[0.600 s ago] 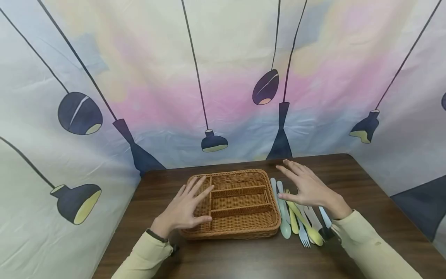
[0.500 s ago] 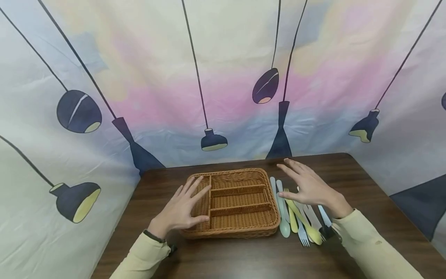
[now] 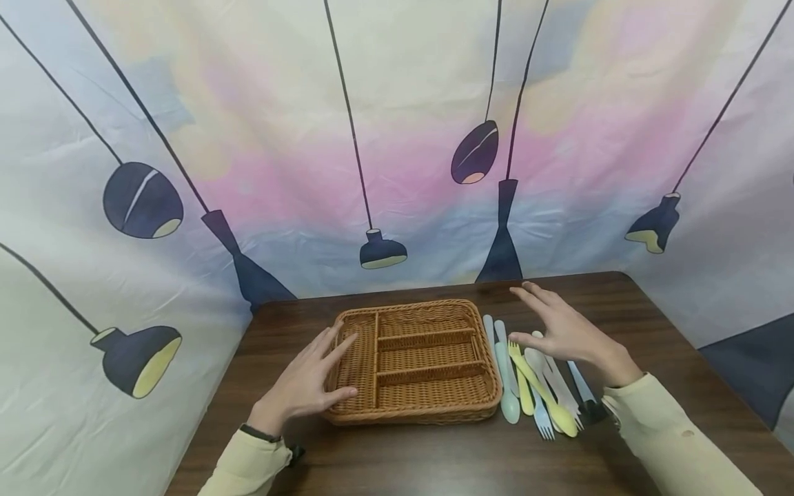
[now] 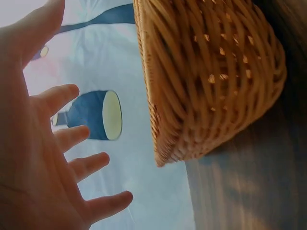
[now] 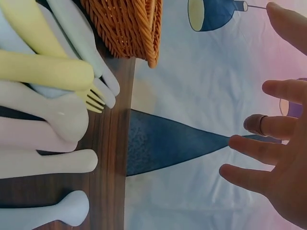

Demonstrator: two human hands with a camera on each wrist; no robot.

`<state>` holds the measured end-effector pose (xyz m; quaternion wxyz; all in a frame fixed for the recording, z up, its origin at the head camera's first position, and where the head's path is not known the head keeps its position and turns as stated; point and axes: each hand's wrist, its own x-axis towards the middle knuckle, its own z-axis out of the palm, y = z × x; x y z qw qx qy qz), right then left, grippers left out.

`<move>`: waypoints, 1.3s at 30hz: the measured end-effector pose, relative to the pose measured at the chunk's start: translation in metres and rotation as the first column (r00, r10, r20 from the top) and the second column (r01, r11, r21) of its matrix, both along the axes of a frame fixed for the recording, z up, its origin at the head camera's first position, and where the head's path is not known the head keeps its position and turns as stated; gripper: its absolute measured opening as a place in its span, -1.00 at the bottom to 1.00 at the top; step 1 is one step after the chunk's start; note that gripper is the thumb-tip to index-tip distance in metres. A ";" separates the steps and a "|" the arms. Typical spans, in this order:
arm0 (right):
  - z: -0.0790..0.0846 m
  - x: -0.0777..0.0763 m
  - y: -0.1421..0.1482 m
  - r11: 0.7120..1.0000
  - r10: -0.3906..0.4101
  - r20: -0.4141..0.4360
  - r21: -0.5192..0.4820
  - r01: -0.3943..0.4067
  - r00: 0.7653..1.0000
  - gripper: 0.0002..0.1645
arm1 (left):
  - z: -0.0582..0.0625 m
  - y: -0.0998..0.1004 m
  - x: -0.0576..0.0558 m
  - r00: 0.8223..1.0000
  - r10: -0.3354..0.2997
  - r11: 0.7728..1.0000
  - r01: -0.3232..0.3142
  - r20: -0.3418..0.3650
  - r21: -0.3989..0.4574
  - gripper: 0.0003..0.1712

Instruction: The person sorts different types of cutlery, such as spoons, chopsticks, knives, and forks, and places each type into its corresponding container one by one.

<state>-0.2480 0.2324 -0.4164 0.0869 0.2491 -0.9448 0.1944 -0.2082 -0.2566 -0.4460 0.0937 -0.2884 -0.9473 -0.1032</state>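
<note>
A brown wicker basket with several compartments sits on the dark wooden table. My left hand hovers at its left side with fingers spread and holds nothing; in the left wrist view a gap shows between the fingers and the basket wall. To the right of the basket lies a loose pile of pastel cutlery, with a yellow spoon, a blue fork and a green spoon among it. Above the pile my right hand is held with fingers extended, nothing in it.
The table ends at the back against a hanging cloth printed with lamps. More cutlery handles, such as a white one, lie side by side near the table's edge in the right wrist view.
My left hand has moved left, from over the basket's left compartment to its left rim. The right hand has shifted slightly right. Basket and cutlery lie as before.
</note>
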 end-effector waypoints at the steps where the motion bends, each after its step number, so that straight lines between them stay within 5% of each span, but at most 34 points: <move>1: 0.000 0.000 0.001 1.000 -0.005 0.004 0.000 0.005 1.000 0.05 | -0.001 -0.002 0.001 1.000 0.005 1.000 -0.005 0.007 0.010 0.08; 14: -0.004 0.003 0.015 0.996 -0.088 0.057 -0.013 0.089 0.994 0.04 | -0.017 -0.025 0.009 0.979 0.130 0.981 -0.150 0.158 0.123 0.06; 33: -0.013 0.001 0.027 0.993 -0.112 -0.004 -0.045 0.111 0.994 -0.10 | -0.029 -0.041 0.010 0.952 0.124 0.963 -0.183 0.280 0.197 0.03; 39: -0.017 0.003 0.031 0.993 -0.109 -0.028 -0.053 0.108 0.994 -0.15 | -0.036 -0.043 0.010 0.933 0.069 0.946 -0.174 0.354 0.274 0.04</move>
